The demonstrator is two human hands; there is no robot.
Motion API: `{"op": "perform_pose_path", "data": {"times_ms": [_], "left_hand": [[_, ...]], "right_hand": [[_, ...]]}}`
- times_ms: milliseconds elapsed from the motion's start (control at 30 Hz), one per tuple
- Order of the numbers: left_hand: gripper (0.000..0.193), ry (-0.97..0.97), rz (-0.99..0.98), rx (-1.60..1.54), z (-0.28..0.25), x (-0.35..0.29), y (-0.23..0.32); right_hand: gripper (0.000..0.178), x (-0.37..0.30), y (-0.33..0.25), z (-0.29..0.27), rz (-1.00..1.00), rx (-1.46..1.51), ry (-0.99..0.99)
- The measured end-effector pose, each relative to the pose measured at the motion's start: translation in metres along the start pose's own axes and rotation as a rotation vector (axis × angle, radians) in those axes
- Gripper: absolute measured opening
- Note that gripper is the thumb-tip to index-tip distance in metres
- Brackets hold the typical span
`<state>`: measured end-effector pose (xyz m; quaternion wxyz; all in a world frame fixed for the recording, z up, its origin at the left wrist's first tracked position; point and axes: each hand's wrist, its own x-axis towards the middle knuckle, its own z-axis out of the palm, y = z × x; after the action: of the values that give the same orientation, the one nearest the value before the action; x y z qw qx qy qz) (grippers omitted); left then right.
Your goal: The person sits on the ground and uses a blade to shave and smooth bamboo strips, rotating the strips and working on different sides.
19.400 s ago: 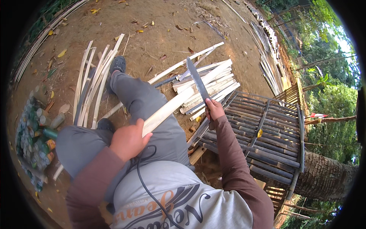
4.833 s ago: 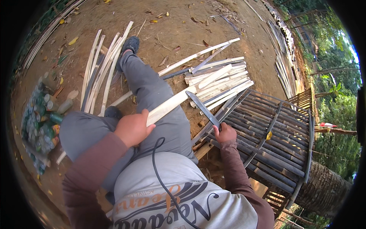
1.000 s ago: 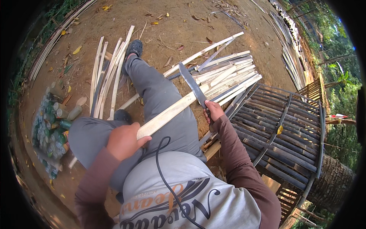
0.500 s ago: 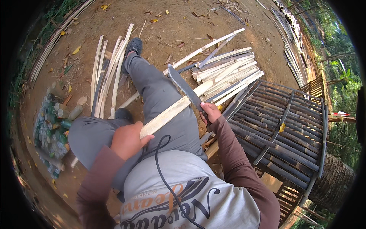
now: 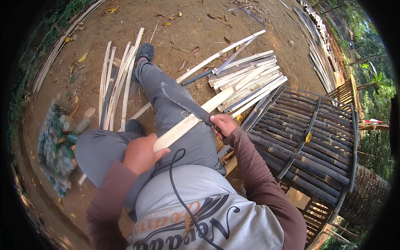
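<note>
Across my thigh lies a long pale bamboo strip (image 5: pixel 177 132), slanting from the lower left up to the right. My left hand (image 5: pixel 143 154) is closed around its near end, thumb along the edge. My right hand (image 5: pixel 223 126) grips the handle of a machete (image 5: pixel 183 101), whose dark, broad blade crosses over the strip and points up and left. A small curled shaving (image 5: pixel 185 113) stands at the blade where it meets the wood. The machete's handle is mostly hidden by my fingers.
A pile of split bamboo strips (image 5: pixel 250 79) lies ahead to the right, and more strips (image 5: pixel 118 83) lie beside my left foot. A bamboo slat bench (image 5: pixel 304 141) stands close on my right. Glass bottles (image 5: pixel 56 146) are heaped at the left. A black cord (image 5: pixel 175 179) hangs over my shirt.
The machete has slid down the strip toward me and turned so its tip points further left. A curled shaving has appeared at the blade. My left hand has hardly moved.
</note>
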<state>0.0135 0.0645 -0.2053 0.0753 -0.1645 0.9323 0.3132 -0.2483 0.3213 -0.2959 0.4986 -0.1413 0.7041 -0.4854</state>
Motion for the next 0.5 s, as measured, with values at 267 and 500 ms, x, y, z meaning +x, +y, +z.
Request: {"op": "perform_pose_path", "data": {"times_ms": [267,500], "left_hand": [[0.05,0.035,0.015,-0.036,0.004,0.0,-0.001],[0.05,0.007,-0.023,-0.068,-0.015,-0.001,0.014]], "right_hand": [[0.039,0.006,0.01,-0.009,-0.022,0.132,0.026],[0.03,0.006,-0.019,-0.012,-0.34,0.425,0.363]]}}
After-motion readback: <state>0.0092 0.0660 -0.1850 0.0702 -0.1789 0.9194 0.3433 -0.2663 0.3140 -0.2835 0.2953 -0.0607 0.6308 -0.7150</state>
